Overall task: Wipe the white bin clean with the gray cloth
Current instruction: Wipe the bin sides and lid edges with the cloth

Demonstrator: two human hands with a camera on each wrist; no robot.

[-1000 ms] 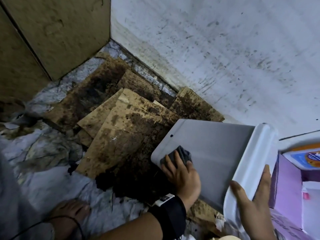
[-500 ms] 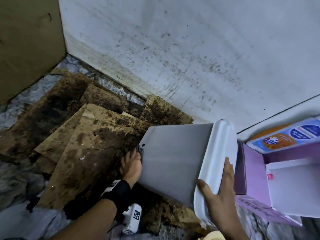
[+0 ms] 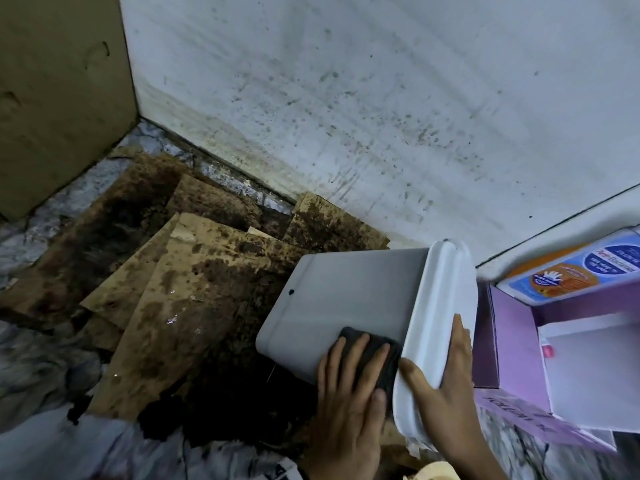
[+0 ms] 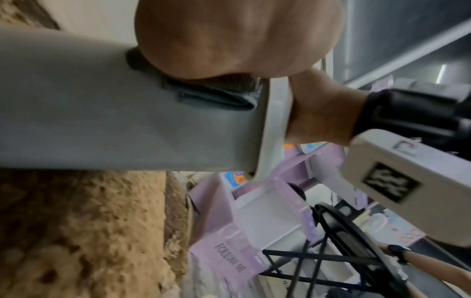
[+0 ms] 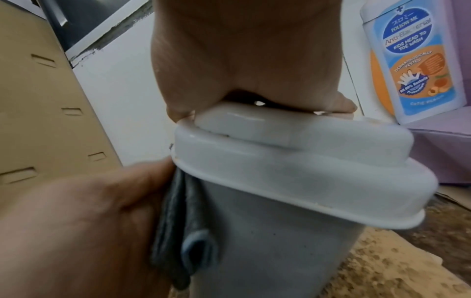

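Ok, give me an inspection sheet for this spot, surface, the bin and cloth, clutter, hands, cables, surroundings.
Surface: stained brown cardboard sheets over a marbled floor.
Job's things: white bin tipped on its side, lid end toward the person; gray cloth lies against its side wall by the lid.
Clutter: purple box; body wash bottle beside it.
Hands: left hand presses the cloth with straight fingers; right hand grips the lid rim.
Cables: nothing seen.
Surroundings: white wall speckled with dark spots; tan panel in the corner; black wire rack shows in the left wrist view.
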